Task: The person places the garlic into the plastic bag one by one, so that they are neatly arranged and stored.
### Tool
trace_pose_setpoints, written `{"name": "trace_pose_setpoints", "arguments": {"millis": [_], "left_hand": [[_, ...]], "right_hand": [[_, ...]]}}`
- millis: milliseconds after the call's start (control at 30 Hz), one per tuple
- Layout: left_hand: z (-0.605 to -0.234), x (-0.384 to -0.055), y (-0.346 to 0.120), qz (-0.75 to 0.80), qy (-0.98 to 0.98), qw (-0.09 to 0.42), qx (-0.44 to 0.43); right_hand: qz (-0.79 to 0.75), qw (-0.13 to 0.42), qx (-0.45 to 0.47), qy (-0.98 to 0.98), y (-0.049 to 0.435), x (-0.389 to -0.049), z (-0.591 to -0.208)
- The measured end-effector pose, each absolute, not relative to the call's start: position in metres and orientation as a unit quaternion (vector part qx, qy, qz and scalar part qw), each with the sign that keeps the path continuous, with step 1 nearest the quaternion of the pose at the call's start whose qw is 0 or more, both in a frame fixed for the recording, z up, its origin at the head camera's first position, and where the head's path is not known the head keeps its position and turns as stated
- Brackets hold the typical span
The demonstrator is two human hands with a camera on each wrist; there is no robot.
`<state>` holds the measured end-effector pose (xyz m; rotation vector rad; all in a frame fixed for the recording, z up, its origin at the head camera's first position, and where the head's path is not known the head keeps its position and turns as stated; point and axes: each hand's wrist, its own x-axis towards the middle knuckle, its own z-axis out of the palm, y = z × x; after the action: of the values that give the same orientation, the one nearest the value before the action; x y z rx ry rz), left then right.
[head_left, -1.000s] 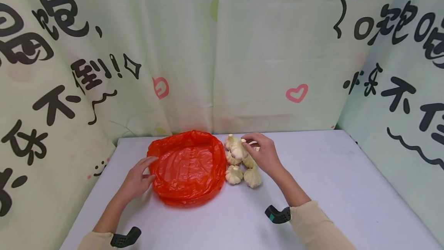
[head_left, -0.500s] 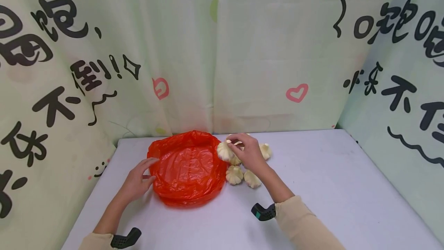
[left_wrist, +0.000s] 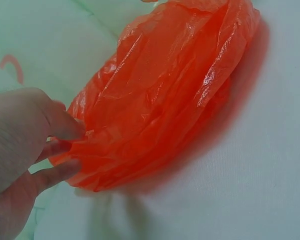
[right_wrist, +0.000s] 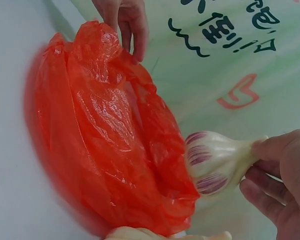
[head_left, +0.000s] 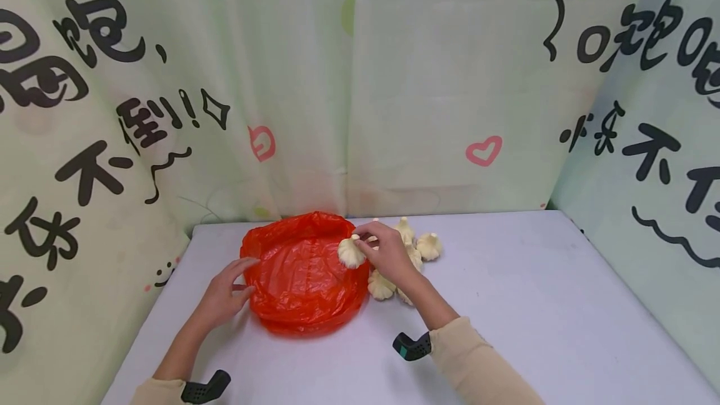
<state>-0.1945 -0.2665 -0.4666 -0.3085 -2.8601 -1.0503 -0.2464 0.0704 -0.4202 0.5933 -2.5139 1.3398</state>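
A garlic bulb (head_left: 351, 253) with purple streaks (right_wrist: 205, 160) hangs at the right rim of a red plastic bag (head_left: 304, 274). My right hand (head_left: 388, 254) pinches its stem between thumb and fingers. The bag stands on the table with its mouth wide. At the bag's left side, my left hand (head_left: 225, 295) rests its fingertips on the rim, with thumb and fingers (left_wrist: 55, 172) apart. Just right of the bag lie several more garlic bulbs (head_left: 429, 246), partly hidden behind my right hand.
A white-covered table (head_left: 506, 305) carries everything. Behind it and at both sides hang pale green curtains (head_left: 405, 80) with printed black characters and a pink heart (head_left: 484, 150). Each wrist wears a black camera (head_left: 412, 347).
My right hand has lifted the garlic bulb off the pile and carried it left to over the bag's right rim. My left hand has stayed at the bag's left side.
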Motion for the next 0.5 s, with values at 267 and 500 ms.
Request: {"name": "trace_pose_setpoints", "arguments": {"millis": [267, 500], "left_hand": [[-0.469, -0.194, -0.27, -0.349, -0.927, 0.063, -0.122], [-0.472, -0.196, -0.269, -0.35, -0.926, 0.06, -0.127]], "right_hand": [[0.444, 0.077, 0.199, -0.87, 0.057, -0.246, -0.427], [0.446, 0.06, 0.211, -0.868, 0.052, -0.247, -0.432]]}}
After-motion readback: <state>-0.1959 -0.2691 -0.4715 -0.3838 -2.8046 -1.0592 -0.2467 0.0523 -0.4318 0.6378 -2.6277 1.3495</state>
